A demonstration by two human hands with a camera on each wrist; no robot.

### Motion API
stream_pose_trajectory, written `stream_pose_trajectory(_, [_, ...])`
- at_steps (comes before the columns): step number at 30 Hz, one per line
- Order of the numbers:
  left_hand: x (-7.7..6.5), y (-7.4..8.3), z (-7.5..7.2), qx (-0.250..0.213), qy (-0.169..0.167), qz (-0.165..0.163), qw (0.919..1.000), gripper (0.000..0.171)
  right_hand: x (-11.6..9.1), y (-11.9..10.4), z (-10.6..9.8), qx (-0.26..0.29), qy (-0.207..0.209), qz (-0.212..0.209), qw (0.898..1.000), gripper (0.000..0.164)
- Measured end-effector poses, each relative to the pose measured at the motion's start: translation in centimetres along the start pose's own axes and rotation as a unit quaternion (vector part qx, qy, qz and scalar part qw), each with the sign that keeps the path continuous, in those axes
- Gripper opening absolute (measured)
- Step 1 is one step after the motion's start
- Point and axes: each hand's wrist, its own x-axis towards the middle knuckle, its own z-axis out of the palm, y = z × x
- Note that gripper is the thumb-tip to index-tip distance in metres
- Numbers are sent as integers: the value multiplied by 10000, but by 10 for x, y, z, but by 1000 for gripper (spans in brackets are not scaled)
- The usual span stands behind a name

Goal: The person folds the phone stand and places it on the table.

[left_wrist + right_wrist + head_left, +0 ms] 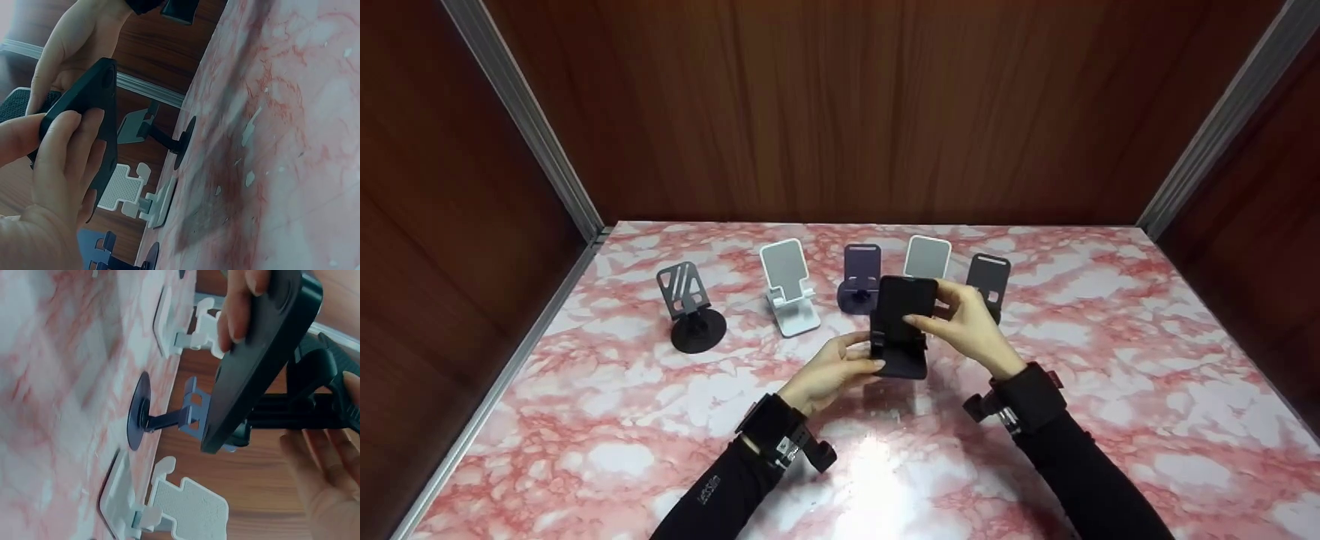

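Observation:
A black phone stand (pixel 901 361) is held up above the marbled tabletop, its upper plate tilted back over a flat base. My left hand (pixel 834 370) grips the base by its left edge, thumb on the upper face; in the left wrist view its fingers (pixel 67 140) spread along the base's underside. With thumb and fingers, my right hand (pixel 969 328) pinches the right side of the plate. The right wrist view shows the stand's thick base (pixel 261 354) and its hinged arm, with the right hand (pixel 329 481) behind them.
Behind the hands stand several other phone stands: a dark grey one (pixel 697 331) on a round base, a white one (pixel 798 318), a purple one (pixel 862 262), another white one (pixel 928 255) and a dark one (pixel 988 273). A wooden panel (pixel 855 112) closes the back.

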Motion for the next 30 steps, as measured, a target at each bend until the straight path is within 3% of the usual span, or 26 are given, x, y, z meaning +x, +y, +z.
stream_pose_trajectory(6, [-1, 2, 1, 71, 13, 1, 10000, 60, 3, 0, -4, -444, -60, -141, 9989, 36])
stream_pose_trajectory(20, [1, -1, -1, 150, 13, 93, 9998, 64, 5, 0, -3, -659, -11, -188, 9977, 39])
stream_pose_trajectory(30, [0, -1, -2, 264, 68, 77, 9996, 66, 4, -3, -1, -1468, 188, -560, 9874, 39])
